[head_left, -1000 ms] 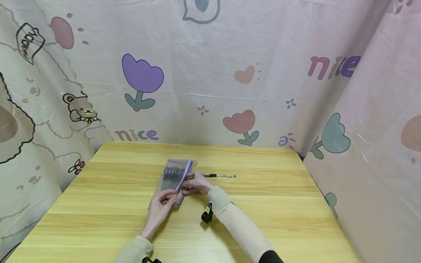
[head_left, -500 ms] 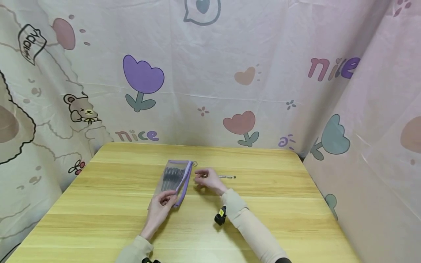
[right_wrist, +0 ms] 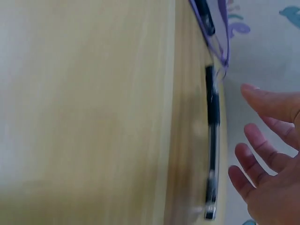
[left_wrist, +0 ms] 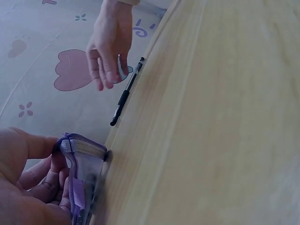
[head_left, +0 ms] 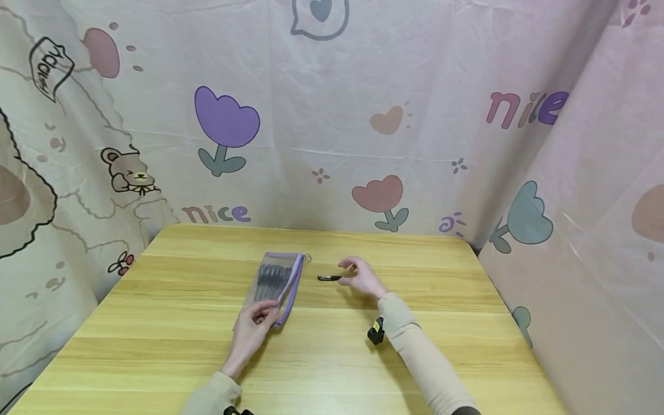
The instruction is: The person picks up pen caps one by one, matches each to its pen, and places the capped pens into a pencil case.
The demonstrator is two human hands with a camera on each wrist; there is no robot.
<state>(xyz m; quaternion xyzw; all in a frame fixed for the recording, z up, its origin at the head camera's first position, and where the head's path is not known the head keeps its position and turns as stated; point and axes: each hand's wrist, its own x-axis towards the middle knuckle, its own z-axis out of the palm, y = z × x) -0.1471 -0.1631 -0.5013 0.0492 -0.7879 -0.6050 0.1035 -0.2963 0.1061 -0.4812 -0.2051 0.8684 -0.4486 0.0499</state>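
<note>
A see-through pencil pouch [head_left: 272, 282] with purple trim lies left of the table's middle, several dark-capped pens visible inside. At its near edge my left hand [head_left: 253, 325] pinches the purple zipper rim between thumb and fingers, and the mouth gapes in the left wrist view. One black gel pen [right_wrist: 213, 140] with a clear barrel lies on the table to the right of the pouch. Over that pen hovers my right hand [head_left: 363, 278], fingers loosely spread and holding nothing; in the head view it covers the pen's right part.
The wooden table [head_left: 441, 346] reaches back to a patterned curtain [head_left: 311, 115] that also hangs along both sides. A small metal ring [head_left: 308, 258] sits at the pouch's far corner. Black wrist cameras [head_left: 376, 331] ride on both sleeves.
My right hand has left the pouch's opening and moved right, over the loose pen, uncovering the pen's left end. My left hand keeps its pinch on the pouch rim.
</note>
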